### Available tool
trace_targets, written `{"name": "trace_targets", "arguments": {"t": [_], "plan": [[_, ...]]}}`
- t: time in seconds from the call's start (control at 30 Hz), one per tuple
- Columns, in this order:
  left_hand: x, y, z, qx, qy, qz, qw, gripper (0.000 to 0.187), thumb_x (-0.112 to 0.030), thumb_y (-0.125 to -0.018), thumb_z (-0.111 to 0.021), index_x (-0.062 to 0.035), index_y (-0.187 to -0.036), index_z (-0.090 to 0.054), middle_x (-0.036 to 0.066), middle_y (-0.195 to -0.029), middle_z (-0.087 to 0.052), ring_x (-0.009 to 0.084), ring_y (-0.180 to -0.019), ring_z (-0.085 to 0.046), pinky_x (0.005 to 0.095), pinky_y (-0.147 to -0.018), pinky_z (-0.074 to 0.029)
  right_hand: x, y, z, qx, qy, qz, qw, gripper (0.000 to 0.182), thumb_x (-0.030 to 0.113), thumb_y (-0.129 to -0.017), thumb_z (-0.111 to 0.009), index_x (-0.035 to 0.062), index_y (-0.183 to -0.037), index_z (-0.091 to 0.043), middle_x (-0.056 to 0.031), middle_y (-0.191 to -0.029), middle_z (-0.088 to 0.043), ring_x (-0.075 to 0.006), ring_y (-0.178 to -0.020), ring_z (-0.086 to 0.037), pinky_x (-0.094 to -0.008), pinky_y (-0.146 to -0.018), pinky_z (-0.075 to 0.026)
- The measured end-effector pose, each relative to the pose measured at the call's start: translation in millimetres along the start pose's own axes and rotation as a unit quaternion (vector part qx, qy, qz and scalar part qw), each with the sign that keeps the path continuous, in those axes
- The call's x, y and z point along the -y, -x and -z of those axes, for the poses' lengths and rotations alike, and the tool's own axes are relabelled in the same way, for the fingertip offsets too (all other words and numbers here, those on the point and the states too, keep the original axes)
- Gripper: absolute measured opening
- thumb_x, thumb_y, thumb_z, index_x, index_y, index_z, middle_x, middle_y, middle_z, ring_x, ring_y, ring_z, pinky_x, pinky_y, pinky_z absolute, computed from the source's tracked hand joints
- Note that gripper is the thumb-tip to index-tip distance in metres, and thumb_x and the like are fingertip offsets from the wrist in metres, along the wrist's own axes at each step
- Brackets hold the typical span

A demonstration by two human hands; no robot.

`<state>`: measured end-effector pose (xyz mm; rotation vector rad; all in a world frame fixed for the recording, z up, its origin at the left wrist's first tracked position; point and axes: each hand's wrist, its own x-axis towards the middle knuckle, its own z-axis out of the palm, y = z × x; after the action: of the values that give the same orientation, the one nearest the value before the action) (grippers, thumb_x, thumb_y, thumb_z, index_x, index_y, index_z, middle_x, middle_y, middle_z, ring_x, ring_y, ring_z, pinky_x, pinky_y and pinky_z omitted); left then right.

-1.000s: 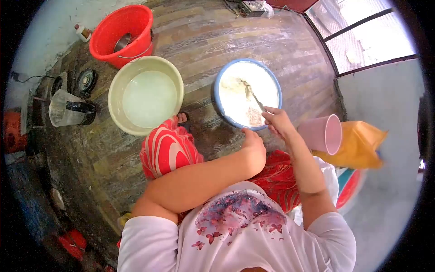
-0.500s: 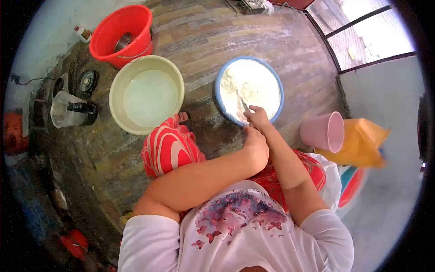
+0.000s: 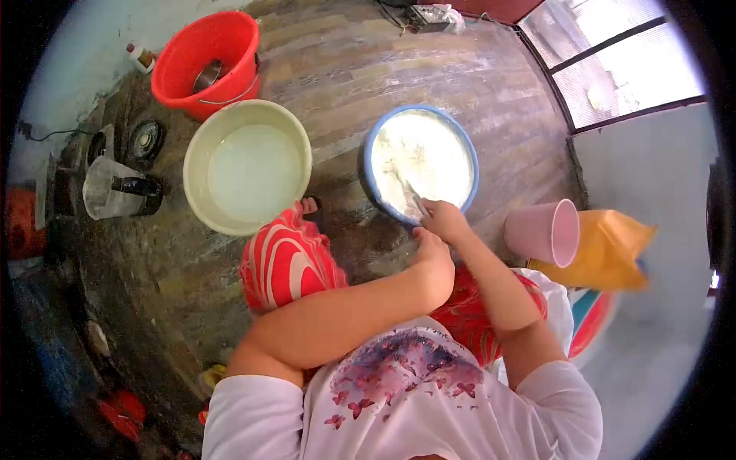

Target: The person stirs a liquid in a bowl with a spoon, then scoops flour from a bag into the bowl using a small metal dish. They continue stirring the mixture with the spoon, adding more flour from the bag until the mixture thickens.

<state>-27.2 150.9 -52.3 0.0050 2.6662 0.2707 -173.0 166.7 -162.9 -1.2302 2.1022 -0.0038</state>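
Observation:
My right hand point(image 3: 445, 220) is closed around a thin metal utensil point(image 3: 418, 201). The utensil's far end is sunk in a white, powdery-looking mass point(image 3: 429, 157), so its shape is hidden. That mass fills a round blue basin point(image 3: 474, 170) standing on the floor in front of me. Just below and left of the right hand, my left hand point(image 3: 433, 251) has its fingers curled at the basin's near rim. They appear to grip the rim, though their undersides are hidden.
Left of the basin is a cream tub point(image 3: 193, 165) of cloudy liquid, with a red bucket point(image 3: 165, 80) holding a metal vessel behind it. A clear jug point(image 3: 107, 192) stands farther left. At right are a pink bucket point(image 3: 529, 231) and a yellow bag point(image 3: 609, 249).
My right hand has drawn the utensil slightly toward the basin's near edge. My left hand stays by the rim. The whole view has shifted a little.

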Motion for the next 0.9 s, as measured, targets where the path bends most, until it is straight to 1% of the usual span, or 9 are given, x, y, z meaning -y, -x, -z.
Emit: {"name": "trace_targets", "arguments": {"t": [0.13,0.2,0.27,0.37,0.47,0.53,0.57,0.7,0.9], "plan": [[-1.7,-4.5,-6.3,-0.025,0.008,0.016,1.000,0.034,-0.021,-0.075,-0.054,-0.0016,-0.102,-0.060,0.019,-0.106,-0.052,0.0337,-0.100,-0.048,0.0525,-0.084,-0.033,1.7,-40.7,-31.7,-0.109,-0.082,0.022,0.990,0.040,0.017,-0.071,-0.059,0.0046,-0.109,-0.054,-0.0186,-0.073,-0.059,-0.0285,-0.063,-0.058,-0.0360,-0.057,-0.045],[-3.1,-7.2,-7.8,-0.020,0.013,0.019,1.000,0.033,-0.021,-0.075,-0.054,-0.0017,-0.101,-0.060,0.018,-0.106,-0.052,0.0333,-0.100,-0.048,0.0520,-0.083,-0.033,12.0,-36.3,-13.9,-0.042,-0.492,-0.168,0.853,0.032,0.014,-0.076,-0.055,-0.0002,-0.105,-0.052,-0.0089,-0.061,-0.052,-0.0165,-0.044,-0.046,-0.0289,-0.039,-0.036],[1.3,-5.5,-3.6,-0.022,0.019,0.025,0.999,0.033,-0.021,-0.075,-0.053,-0.0018,-0.101,-0.060,0.018,-0.105,-0.053,0.0329,-0.100,-0.048,0.0515,-0.082,-0.033,12.4,-21.1,14.8,-0.004,-0.588,-0.170,0.791,0.039,0.011,-0.078,-0.054,-0.0017,-0.115,-0.047,-0.0012,-0.056,-0.045,-0.0081,-0.039,-0.035,-0.0221,-0.033,-0.026],[3.9,2.2,5.3,0.016,0.031,0.010,0.999,0.033,-0.020,-0.075,-0.053,-0.0018,-0.102,-0.060,0.018,-0.106,-0.052,0.0331,-0.101,-0.047,0.0518,-0.084,-0.032,8.4,10.3,45.5,-0.002,-0.523,-0.165,0.836,0.048,0.011,-0.079,-0.053,0.0019,-0.124,-0.039,-0.0010,-0.059,-0.046,-0.0061,-0.034,-0.032,-0.0205,-0.030,-0.023],[0.1,0.7,5.4,0.015,0.019,0.013,1.000,0.034,-0.020,-0.075,-0.052,-0.0013,-0.103,-0.059,0.019,-0.108,-0.052,0.0336,-0.102,-0.047,0.0525,-0.086,-0.031,-5.6,30.9,48.5,0.019,-0.301,-0.098,0.948,0.047,0.013,-0.077,-0.056,0.0041,-0.122,-0.045,-0.0085,-0.064,-0.055,-0.0132,-0.040,-0.046,-0.0262,-0.037,-0.036],[-3.1,-1.9,0.4,-0.005,0.024,0.020,0.999,0.035,-0.020,-0.076,-0.052,-0.0008,-0.104,-0.059,0.019,-0.109,-0.051,0.0343,-0.102,-0.046,0.0530,-0.087,-0.031,3.3,41.1,43.8,-0.050,0.022,0.080,0.995,0.044,0.015,-0.074,-0.059,0.0043,-0.115,-0.051,-0.0158,-0.075,-0.061,-0.0218,-0.058,-0.058,-0.0319,-0.056,-0.046],[-4.5,-2.3,-2.5,-0.004,0.025,0.021,0.999,0.035,-0.020,-0.076,-0.052,-0.0008,-0.104,-0.059,0.019,-0.109,-0.051,0.0343,-0.102,-0.046,0.0530,-0.087,-0.031,13.9,39.3,40.2,-0.006,0.021,-0.022,1.000,0.046,0.016,-0.070,-0.061,0.0043,-0.113,-0.052,-0.0177,-0.084,-0.062,-0.0262,-0.074,-0.060,-0.0336,-0.071,-0.045],[-3.3,-3.2,-4.0,-0.001,0.009,0.022,1.000,0.035,-0.020,-0.076,-0.051,-0.0009,-0.104,-0.059,0.020,-0.109,-0.051,0.0344,-0.102,-0.047,0.0524,-0.087,-0.031,-1.7,-19.2,-22.2,0.001,-0.034,0.010,0.999,0.040,0.016,-0.069,-0.058,0.0088,-0.108,-0.056,-0.0194,-0.079,-0.060,-0.0319,-0.076,-0.059,-0.0373,-0.070,-0.044],[0.5,-5.7,-2.8,0.002,0.013,0.025,1.000,0.033,-0.019,-0.076,-0.051,-0.0021,-0.103,-0.060,0.018,-0.109,-0.052,0.0334,-0.101,-0.048,0.0503,-0.085,-0.032,11.8,-25.7,2.7,-0.025,-0.480,-0.154,0.863,0.033,0.011,-0.074,-0.058,-0.0039,-0.104,-0.055,-0.0047,-0.055,-0.049,-0.0100,-0.037,-0.039,-0.0252,-0.033,-0.030]]}}
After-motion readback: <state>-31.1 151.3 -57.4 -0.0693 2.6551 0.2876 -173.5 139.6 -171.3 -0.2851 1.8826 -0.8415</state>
